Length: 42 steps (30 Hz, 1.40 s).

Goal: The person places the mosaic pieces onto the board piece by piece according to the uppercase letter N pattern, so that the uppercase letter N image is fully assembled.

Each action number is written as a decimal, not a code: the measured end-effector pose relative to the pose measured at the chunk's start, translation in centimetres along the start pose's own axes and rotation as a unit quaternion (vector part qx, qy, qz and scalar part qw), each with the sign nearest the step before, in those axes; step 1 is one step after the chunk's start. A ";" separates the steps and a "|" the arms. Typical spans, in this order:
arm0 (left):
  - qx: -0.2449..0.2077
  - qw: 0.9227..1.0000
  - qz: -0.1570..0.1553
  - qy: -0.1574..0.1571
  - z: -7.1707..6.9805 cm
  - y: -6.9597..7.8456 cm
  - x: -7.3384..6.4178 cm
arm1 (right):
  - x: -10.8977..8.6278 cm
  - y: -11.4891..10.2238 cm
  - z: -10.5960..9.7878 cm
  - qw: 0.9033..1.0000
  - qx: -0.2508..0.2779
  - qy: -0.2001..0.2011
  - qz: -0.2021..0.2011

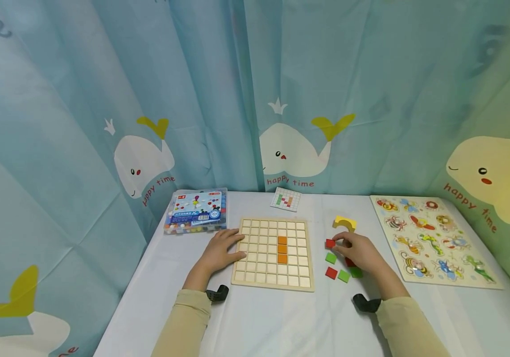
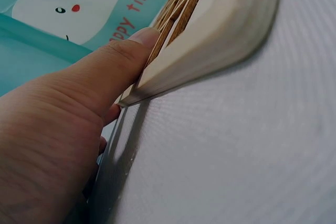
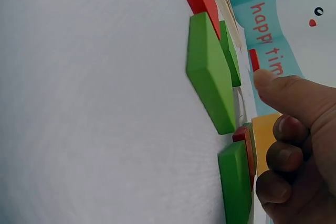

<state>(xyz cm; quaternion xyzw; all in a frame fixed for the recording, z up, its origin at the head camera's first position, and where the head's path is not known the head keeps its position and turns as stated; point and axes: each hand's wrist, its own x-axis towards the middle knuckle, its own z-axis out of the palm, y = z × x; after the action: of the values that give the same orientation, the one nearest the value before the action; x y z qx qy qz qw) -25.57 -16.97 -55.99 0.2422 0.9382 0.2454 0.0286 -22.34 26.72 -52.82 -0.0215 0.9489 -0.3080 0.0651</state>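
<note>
Right hand [image 1: 358,250]: thumb and index close to a narrow pinch on a red tile [image 1: 329,243], right of the grid board [image 1: 272,285], mid-table [image 1: 263,325]; can't be sure it's off the tabletop, fingers block that bit. Left hand [image 1: 218,250]: fingers relaxed, fingertips and thumb touching the board's left rim, seems to be steadying it. Around the right hand: green tile [image 1: 331,258] just nearer the table's front edge, more red and green pieces beside it, yellow arch [image 1: 345,219] beyond. 3 orange tiles [image 1: 283,249] sit in 1 column of the board. Pattern card [image 1: 286,199] near the table's far edge, plastic box [image 1: 198,210] toward its far left corner. Step in hand, my read: picking up 1 red tile. Next move calls for a firm pinch, a clean lift past the neighbours, board held still
</note>
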 end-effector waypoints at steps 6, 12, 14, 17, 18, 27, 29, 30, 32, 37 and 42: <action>0.002 1.000 -0.002 0.000 0.1 0.0 0.0 | -0.5 -0.8 -0.5 1.000 0.001 0.009 -0.029; 0.004 1.000 -0.004 0.002 0.1 0.0 0.1 | -1.0 -2.6 -0.5 0.999 0.019 -0.007 -0.041; 0.004 1.000 -0.005 0.002 0.1 0.0 0.1 | -1.1 -3.1 -0.3 0.999 0.025 -0.011 -0.047; 0.004 1.000 -0.003 0.003 0.2 -0.1 0.1 | -1.4 -4.0 -0.2 0.998 0.028 -0.013 -0.059; 0.004 1.000 -0.003 0.002 0.2 -0.1 0.1 | -1.5 -4.3 -0.1 0.997 0.029 -0.014 -0.064; 0.002 1.000 -0.005 -0.001 0.0 0.0 0.0 | -1.9 -6.3 1.0 0.994 0.027 -0.030 -0.099; 0.001 1.000 -0.005 -0.001 0.0 0.1 0.0 | -2.0 -6.6 1.3 0.993 0.025 -0.033 -0.110; 0.001 1.000 -0.005 -0.002 0.0 0.1 0.0 | -2.1 -6.7 1.5 0.992 0.026 -0.034 -0.116; 0.001 1.000 -0.005 -0.002 0.0 0.1 0.0 | -2.2 -7.0 1.9 0.991 0.027 -0.036 -0.128; 0.003 1.000 -0.004 0.001 0.1 -0.1 0.1 | -2.5 -7.6 3.0 0.987 0.033 -0.040 -0.153; -0.002 1.000 -0.002 0.005 0.1 0.0 0.0 | -2.5 -8.2 3.9 0.982 0.041 -0.053 -0.175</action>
<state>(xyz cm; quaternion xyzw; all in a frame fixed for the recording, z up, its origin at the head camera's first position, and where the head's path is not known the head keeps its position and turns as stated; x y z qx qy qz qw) -25.62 -16.94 -56.10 0.2393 0.9383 0.2484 0.0247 -19.31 18.03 -50.92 -0.2008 0.9122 -0.3519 0.0609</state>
